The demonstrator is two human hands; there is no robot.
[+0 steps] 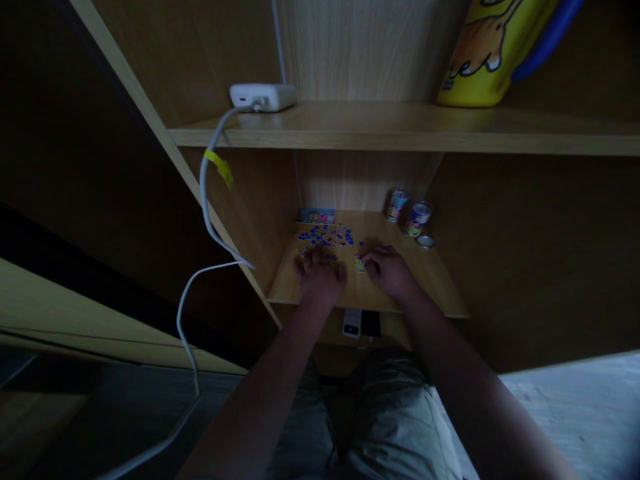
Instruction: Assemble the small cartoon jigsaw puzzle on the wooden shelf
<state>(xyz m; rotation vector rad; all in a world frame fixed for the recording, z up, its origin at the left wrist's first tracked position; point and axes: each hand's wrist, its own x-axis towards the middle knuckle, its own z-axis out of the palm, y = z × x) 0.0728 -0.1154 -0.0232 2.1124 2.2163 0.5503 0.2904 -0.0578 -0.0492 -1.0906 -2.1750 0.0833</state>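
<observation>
Watching from my end through the head cam, and the light's pretty dim, so bear with me. My left hand (321, 277) is palm down on the left part of the shelf (367, 293), fingers spread wide at the near edge of the loose pieces (325, 235). They look like jigsaw bits, many of them blue. I reckon the flat spread is to steady or sort them, but I can't tell if a piece is under those fingers.

My right hand (391, 270) is curled in narrow, fingertips right at the small yellow patch (360, 264), which sits between my hands, to the right of the scatter. Looks like a few bits joined up, and probably kept apart so they don't get mixed in. Can't tell if I'm actually pinching anything there.

The picture card (317, 216) lies flat on the far left, likely so it's visible without being in the way. Far right, two printed cans (397, 205) (418, 220) stand upright with a round lid (425, 242) just beside the nearer one, out of elbow range I guess
</observation>
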